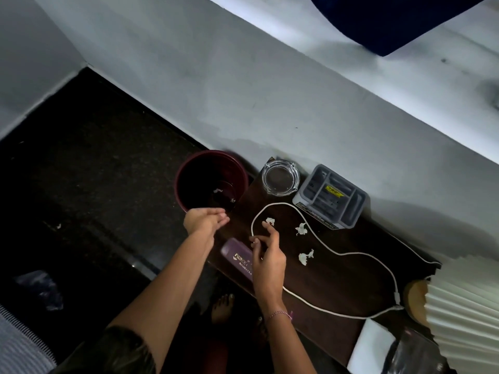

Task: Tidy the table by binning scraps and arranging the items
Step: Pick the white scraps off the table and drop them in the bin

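Right hand (pixel 266 251) over dark desk (pixel 348 282), fingers spread, empty, reaching toward nearest paper scrap (pixel 269 221). Left hand (pixel 206 220) open, cupped at bin (pixel 212 180) rim. Two more scraps (pixel 301 229) (pixel 306 256) inside white cable (pixel 324 245) loop. Scraps already in bin.

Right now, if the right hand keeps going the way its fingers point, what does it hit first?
Likely the nearest paper scrap, just past the right hand fingertips, inside the white cord loop. Height above the table is unclear.
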`<state>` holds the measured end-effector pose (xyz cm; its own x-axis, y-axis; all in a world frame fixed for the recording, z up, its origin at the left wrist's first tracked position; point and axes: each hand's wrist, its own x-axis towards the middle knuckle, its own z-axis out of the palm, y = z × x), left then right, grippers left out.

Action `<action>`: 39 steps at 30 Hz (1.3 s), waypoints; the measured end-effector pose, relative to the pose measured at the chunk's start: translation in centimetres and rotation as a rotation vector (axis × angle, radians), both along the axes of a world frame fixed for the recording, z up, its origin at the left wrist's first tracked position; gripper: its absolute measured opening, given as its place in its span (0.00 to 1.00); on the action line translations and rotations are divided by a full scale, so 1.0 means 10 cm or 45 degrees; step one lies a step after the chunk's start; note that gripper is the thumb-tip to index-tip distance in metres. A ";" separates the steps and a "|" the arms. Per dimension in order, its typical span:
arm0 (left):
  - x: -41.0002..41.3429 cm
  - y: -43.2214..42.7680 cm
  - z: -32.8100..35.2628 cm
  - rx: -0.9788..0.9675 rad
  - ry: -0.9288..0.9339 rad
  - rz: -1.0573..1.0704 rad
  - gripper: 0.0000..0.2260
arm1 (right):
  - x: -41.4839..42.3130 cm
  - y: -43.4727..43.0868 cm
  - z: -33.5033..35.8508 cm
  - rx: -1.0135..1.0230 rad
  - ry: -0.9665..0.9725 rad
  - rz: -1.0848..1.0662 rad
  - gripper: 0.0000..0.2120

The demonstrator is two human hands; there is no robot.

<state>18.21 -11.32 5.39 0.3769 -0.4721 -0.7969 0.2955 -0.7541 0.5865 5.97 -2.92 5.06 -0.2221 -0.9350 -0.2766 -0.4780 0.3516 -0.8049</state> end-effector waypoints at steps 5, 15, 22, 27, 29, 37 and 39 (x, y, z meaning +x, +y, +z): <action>0.24 -0.40 -0.11 -0.037 0.002 0.051 0.12 | 0.01 -0.04 -0.08 0.018 -0.028 -0.029 0.16; 0.31 -0.56 -0.21 0.041 -0.144 0.073 0.13 | -0.27 -0.09 -0.18 -0.036 0.135 -0.292 0.11; 0.01 -0.21 -0.23 0.069 0.015 -0.010 0.12 | -0.75 0.11 -0.32 0.195 0.502 -0.170 0.15; -0.19 0.00 -0.20 0.139 0.068 -0.098 0.12 | -0.89 0.25 -0.39 0.293 0.622 0.168 0.18; -0.25 0.05 -0.18 0.146 0.082 -0.124 0.12 | -0.91 0.27 -0.43 0.265 0.662 0.294 0.18; -0.41 0.24 -0.04 0.140 0.085 -0.183 0.12 | -0.99 0.31 -0.51 0.215 0.623 0.434 0.10; -0.47 0.29 -0.01 0.132 0.104 -0.223 0.12 | -0.99 0.25 -0.47 0.266 0.452 0.352 0.09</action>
<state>13.55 -8.41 5.27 0.2285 -0.4388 -0.8690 0.1983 -0.8530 0.4828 -3.98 -0.40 0.34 -0.0881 -0.9048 -0.4166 -0.8081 0.3094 -0.5012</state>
